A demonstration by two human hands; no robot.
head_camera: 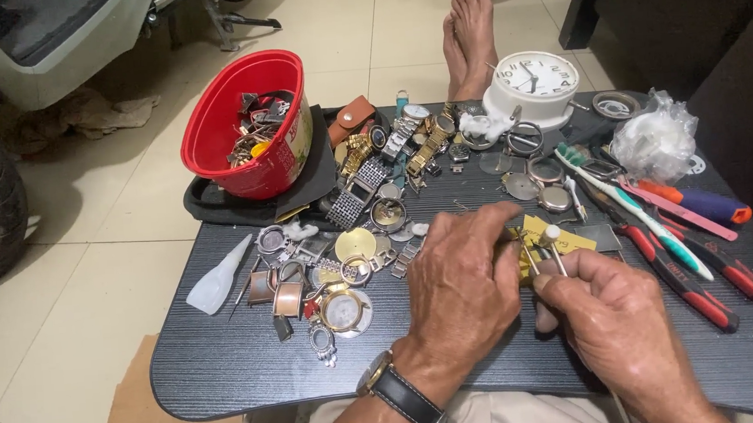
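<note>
Head view looks down on a dark bench (229,372) crowded with watch parts. Biggest near the work is the red bucket (247,123), up and left of the hands, with the white clock (533,81) up and right of them. The left hand (461,289) is curled palm-down over something small; what its fingers (493,230) pinch is hidden, so I cannot tell. The right hand (618,323) has its fingers closed on a thin metal tool (556,252) with a white tip, which points up beside the left fingertips, over a yellow card (564,238). Risk, as I judge it: a slip of that tool could flick the tiny part into the loose watch cases (339,307) lying left of the hands.
</note>
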